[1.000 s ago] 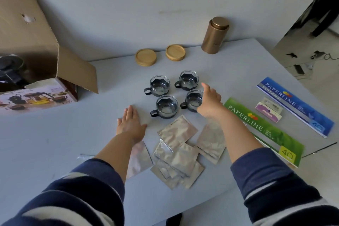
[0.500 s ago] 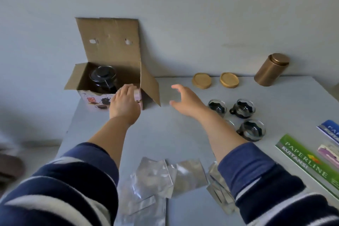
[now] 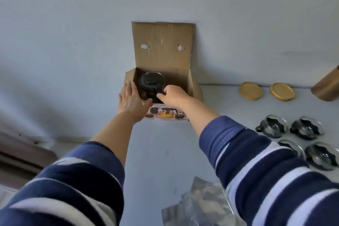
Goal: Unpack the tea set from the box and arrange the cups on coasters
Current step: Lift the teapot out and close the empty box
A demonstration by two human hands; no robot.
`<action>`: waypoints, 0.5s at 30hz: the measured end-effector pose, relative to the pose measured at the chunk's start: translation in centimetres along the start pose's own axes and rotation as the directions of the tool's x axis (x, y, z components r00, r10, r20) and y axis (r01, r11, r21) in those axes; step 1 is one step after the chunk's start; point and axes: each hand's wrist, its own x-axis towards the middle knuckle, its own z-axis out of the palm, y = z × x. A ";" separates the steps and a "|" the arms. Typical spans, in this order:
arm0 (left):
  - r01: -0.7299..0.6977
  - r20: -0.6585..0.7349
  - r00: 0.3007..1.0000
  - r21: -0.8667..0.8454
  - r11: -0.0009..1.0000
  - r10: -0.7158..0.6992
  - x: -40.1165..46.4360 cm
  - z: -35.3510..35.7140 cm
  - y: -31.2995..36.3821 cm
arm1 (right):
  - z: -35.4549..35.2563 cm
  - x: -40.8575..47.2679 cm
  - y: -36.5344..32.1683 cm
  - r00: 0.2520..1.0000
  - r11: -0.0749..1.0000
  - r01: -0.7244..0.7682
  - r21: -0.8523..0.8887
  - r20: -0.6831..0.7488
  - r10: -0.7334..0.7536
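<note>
I am seeing the right hand [image 3: 173, 95] reaching into the open box [image 3: 163, 57] at the back of the bench [image 3: 165, 152], its grip closing around the black handle of the teapot [image 3: 151, 83] sitting inside. The left hand [image 3: 131, 100] is lying flat and open against the box's left front corner, holding nothing. Four cups [image 3: 273, 126] are standing together at the right, with two coasters [image 3: 249, 90] lying well behind them.

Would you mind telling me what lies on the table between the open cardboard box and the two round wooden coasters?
Nothing: in the head view, the grey table is bare between the open cardboard box and the round wooden coasters.
</note>
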 end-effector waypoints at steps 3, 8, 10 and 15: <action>0.021 0.052 0.999 -0.097 0.995 -0.016 0.3 0.3 -0.9 | 1.0 1.8 -0.7 0.996 0.994 -0.084 -0.062 -0.029 0.083; 0.021 0.027 1.000 -0.146 0.989 -0.017 0.5 0.9 -0.9 | 1.7 3.3 -1.1 0.986 0.984 -0.168 -0.052 0.010 0.169; 0.020 0.016 1.000 -0.142 0.990 -0.017 0.4 0.9 -0.6 | 1.9 3.4 -0.9 0.978 0.978 -0.207 -0.011 -0.005 0.207; 0.020 0.010 1.000 -0.135 0.991 -0.019 0.4 0.9 -0.3 | 1.1 2.6 -0.5 0.975 0.982 -0.189 0.003 -0.121 0.188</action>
